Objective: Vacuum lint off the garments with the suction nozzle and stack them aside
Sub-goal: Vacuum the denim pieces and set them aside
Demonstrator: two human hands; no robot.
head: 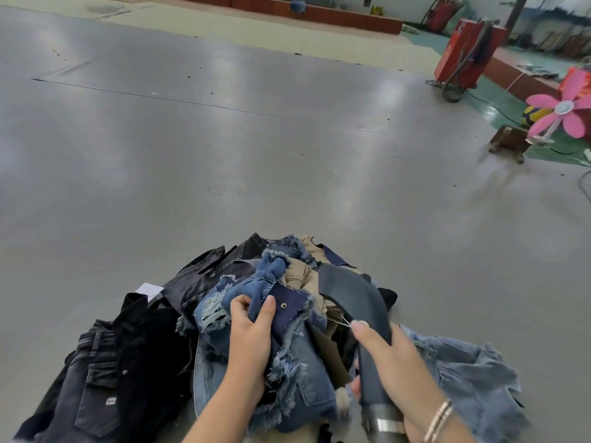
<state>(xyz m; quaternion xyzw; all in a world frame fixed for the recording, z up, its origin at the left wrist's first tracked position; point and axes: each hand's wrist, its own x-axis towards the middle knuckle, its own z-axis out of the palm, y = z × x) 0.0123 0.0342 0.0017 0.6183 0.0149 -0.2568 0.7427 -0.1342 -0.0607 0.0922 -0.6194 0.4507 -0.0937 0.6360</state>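
Observation:
A heap of denim garments lies at the near edge of the grey table (224, 148). My left hand (251, 337) grips a frayed blue denim garment (294, 356) on top of the heap, thumb and fingers pinching its dark blue flap with a metal snap. My right hand (387, 353) holds the dark grey suction nozzle (355, 298) by its handle, its flat wide mouth tilted over the beige garment (303, 273) behind. Black jeans (108, 372) lie to the left, a light blue frayed garment (470, 372) to the right.
A red machine (463, 52) with a grey hose stands at the far right beyond the table. A pink flower-shaped fan (563, 110) and a small wooden stool (508, 142) are near the right edge. A white tag (148, 289) lies by the black jeans.

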